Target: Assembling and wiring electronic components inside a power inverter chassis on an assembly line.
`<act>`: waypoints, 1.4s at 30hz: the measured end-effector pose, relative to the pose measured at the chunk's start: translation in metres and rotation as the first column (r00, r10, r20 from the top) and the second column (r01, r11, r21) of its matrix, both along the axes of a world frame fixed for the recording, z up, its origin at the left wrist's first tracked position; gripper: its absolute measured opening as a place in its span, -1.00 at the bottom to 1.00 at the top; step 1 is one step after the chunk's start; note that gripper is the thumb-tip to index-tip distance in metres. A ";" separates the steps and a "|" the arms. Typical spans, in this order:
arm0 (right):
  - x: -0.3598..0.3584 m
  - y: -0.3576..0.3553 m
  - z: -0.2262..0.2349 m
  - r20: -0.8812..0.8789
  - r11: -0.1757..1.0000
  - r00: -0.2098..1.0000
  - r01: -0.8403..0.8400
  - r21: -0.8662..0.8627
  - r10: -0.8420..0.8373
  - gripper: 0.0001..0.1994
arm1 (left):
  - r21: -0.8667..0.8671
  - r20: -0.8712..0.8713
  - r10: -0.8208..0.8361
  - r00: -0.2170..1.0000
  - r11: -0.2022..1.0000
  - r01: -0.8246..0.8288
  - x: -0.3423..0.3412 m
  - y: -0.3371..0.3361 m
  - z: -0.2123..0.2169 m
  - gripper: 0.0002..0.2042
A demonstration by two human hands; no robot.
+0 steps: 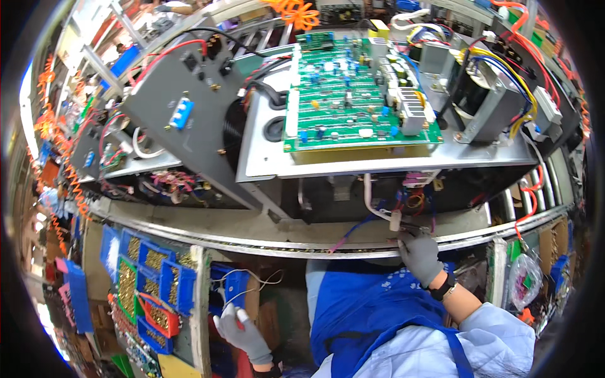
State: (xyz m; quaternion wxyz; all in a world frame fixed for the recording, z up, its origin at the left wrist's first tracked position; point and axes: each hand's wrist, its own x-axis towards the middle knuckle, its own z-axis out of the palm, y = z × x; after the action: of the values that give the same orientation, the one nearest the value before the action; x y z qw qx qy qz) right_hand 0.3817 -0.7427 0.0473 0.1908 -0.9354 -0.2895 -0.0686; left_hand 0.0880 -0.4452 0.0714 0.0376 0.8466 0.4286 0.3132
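Observation:
My right hand (420,257), in a grey glove, is at the front edge of the conveyor with its fingers closed. What they pinch is hidden among wires just beside a white connector (395,220) on a white sleeved cable (368,192). Above it stands a metal chassis (271,169) carrying a green circuit board (343,101). Blue and purple wires (350,233) hang from its front. Lower left, my grey-gloved left hand (242,334) has its fingers curled together at the end of a looping thin white cord (258,281).
Blue bins (175,286) of brass-coloured screws, with a green bin (128,286) and a red bin (159,317), stand at left. A second chassis (135,165) sits left on the line. Rollers (554,183) and a plastic bag (524,280) are at right. Orange coiled hoses (296,12) hang overhead.

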 end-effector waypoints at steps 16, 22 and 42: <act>-0.026 -0.044 0.012 -0.071 0.960 0.996 -0.039 0.279 0.061 -0.85 | 0.315 -0.046 0.231 0.972 0.927 -0.205 -0.037 0.078 0.024 -0.66; -0.023 -0.013 0.035 -0.385 0.927 0.847 -0.303 0.220 0.368 -0.63 | 0.046 0.027 0.234 0.972 0.971 -0.235 -0.110 0.141 0.066 -0.08; -0.048 0.150 0.105 -0.283 0.770 0.724 -0.530 0.356 0.629 -0.78 | -0.193 -0.712 0.151 0.686 0.897 -0.398 -0.166 0.267 0.053 -0.54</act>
State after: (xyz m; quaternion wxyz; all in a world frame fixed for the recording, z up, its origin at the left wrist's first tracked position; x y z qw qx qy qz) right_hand 0.3337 -0.5923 0.1522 0.3723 -0.7586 -0.5147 0.1449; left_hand -0.0781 -0.1785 0.1243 -0.0280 0.8072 0.5820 -0.0938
